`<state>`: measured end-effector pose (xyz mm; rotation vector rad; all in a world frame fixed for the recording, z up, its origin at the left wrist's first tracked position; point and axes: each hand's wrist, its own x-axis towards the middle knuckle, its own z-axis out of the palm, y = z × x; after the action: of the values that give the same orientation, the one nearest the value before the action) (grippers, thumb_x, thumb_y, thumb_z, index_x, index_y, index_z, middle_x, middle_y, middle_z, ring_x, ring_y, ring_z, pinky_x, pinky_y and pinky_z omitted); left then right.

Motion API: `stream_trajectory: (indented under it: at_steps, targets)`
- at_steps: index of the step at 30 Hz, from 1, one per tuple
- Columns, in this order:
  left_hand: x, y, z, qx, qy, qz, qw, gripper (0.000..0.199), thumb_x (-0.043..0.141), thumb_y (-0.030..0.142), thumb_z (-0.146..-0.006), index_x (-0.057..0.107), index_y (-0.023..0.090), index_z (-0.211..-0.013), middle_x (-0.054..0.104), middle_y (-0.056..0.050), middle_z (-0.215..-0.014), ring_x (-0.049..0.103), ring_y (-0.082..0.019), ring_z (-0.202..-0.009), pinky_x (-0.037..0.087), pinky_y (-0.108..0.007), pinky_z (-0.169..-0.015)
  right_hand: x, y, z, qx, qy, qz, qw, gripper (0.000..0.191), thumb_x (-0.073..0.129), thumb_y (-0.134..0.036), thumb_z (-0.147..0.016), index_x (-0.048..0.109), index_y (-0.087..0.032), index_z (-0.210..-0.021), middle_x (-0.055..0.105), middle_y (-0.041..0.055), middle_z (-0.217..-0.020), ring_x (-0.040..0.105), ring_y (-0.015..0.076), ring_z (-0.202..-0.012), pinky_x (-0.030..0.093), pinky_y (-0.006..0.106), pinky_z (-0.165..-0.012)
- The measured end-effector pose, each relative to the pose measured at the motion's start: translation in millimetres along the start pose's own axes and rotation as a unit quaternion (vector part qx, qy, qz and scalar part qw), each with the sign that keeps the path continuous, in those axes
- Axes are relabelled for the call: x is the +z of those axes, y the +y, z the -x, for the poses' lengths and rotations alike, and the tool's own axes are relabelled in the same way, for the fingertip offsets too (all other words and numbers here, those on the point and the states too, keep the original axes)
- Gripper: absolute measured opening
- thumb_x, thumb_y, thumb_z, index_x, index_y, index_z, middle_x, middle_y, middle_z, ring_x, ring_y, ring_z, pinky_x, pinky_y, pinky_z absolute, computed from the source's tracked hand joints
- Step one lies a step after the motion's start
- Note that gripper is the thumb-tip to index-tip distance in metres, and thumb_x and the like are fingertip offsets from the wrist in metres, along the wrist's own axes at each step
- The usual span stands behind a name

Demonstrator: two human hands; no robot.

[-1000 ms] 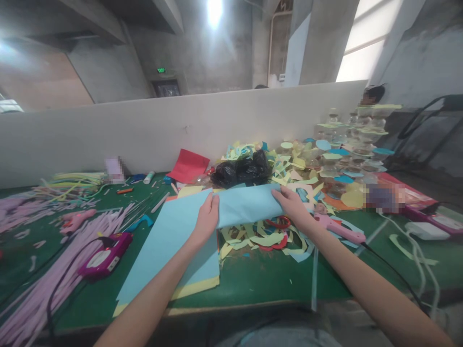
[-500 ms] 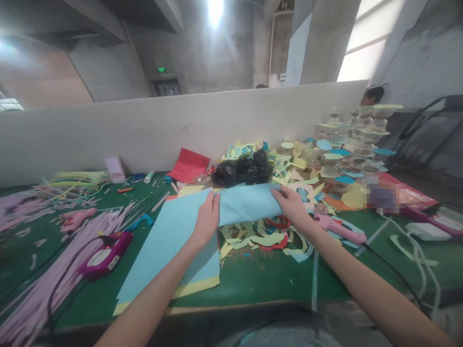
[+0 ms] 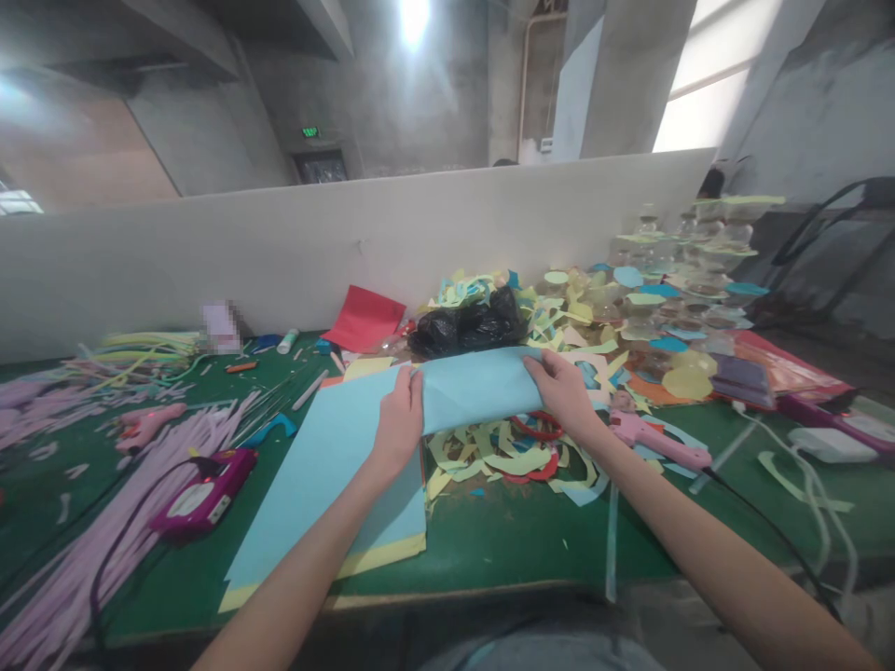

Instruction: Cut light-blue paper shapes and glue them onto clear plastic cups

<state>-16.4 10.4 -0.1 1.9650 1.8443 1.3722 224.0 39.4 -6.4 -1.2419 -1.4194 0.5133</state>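
Observation:
A folded strip of light blue paper is stretched between my two hands above the table. My left hand pinches its left end, thumb on top. At the right end, my right hand grips it between thumb and fingers. Beneath my left forearm lies a stack of large blue sheets, with yellow paper showing along its lower edge. Yellow, red and blue paper offcuts lie under and behind the strip. A pink glue gun rests close to my right forearm.
On the left are pink strips, a purple battery-like device and another pink glue gun. A black plastic bag and red paper sit at the back. Stacked clear cups with paper discs stand right. Cables trail there.
Both hands still hold the blue strip in almost the same place. The strip's surface looks slightly smoother and more tilted; the camera view has shifted a little.

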Motion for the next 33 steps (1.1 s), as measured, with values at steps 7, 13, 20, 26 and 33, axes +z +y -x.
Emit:
stream_trajectory:
  at_steps: [7, 13, 20, 26, 33]
  targets:
    - [-0.3, -1.7, 0.2, -0.014, 0.009, 0.04, 0.999, 0.024, 0.036, 0.04, -0.096, 0.05, 0.024, -0.085, 0.045, 0.003, -0.06, 0.044, -0.017, -0.053, 0.032, -0.027, -0.06, -4.5, -1.6, 0.4, 0.074, -0.024, -0.104, 0.992, 0.049, 0.056, -0.061, -0.077, 0.06, -0.019, -0.101, 0.064, 0.0065, -0.091, 0.056, 0.0218, -0.084, 0.045, 0.03, -0.067]
    - [-3.4, -3.2, -7.6, -0.037, 0.067, 0.092, 0.993, 0.026, 0.036, 0.037, -0.096, 0.04, 0.023, -0.074, 0.043, 0.002, -0.068, 0.044, -0.016, -0.066, 0.035, -0.027, -0.064, -5.6, -7.0, 11.0, 0.058, -0.159, -0.245, 0.955, 0.073, 0.06, -0.06, -0.08, 0.038, -0.029, -0.142, 0.049, 0.01, -0.14, 0.053, 0.0273, -0.119, 0.05, 0.04, -0.092]
    - [2.1, 18.5, 6.5, -0.081, 0.091, 0.171, 0.978, 0.029, 0.036, 0.043, -0.096, 0.039, 0.022, -0.076, 0.038, 0.004, -0.066, 0.04, -0.014, -0.062, 0.035, -0.026, -0.061, 15.6, -40.7, 46.6, -0.001, -0.399, -0.14, 0.906, 0.077, 0.063, -0.055, -0.082, 0.031, -0.031, -0.148, 0.036, 0.0074, -0.153, 0.032, 0.0306, -0.14, 0.028, 0.049, -0.114]
    - [10.0, 36.3, 17.1, -0.091, 0.107, 0.207, 0.968, 0.033, 0.037, 0.051, -0.095, 0.044, 0.022, -0.08, 0.048, 0.003, -0.071, 0.048, -0.015, -0.068, 0.04, -0.026, -0.066, 52.0, -64.1, 60.3, -0.079, -0.417, -0.143, 0.894, 0.08, 0.058, -0.058, -0.084, 0.029, -0.025, -0.15, 0.043, 0.0076, -0.149, 0.023, 0.028, -0.144, 0.012, 0.047, -0.119]
    - [9.9, 38.4, 17.4, -0.089, 0.104, 0.225, 0.965, 0.035, 0.035, 0.054, -0.094, 0.045, 0.022, -0.084, 0.051, 0.003, -0.073, 0.049, -0.014, -0.068, 0.04, -0.026, -0.064, 68.4, -62.2, 64.5, -0.045, -0.387, -0.195, 0.9, 0.064, 0.032, -0.061, -0.094, 0.04, -0.024, -0.145, 0.058, 0.0062, -0.133, 0.037, 0.0246, -0.136, 0.016, 0.044, -0.118]
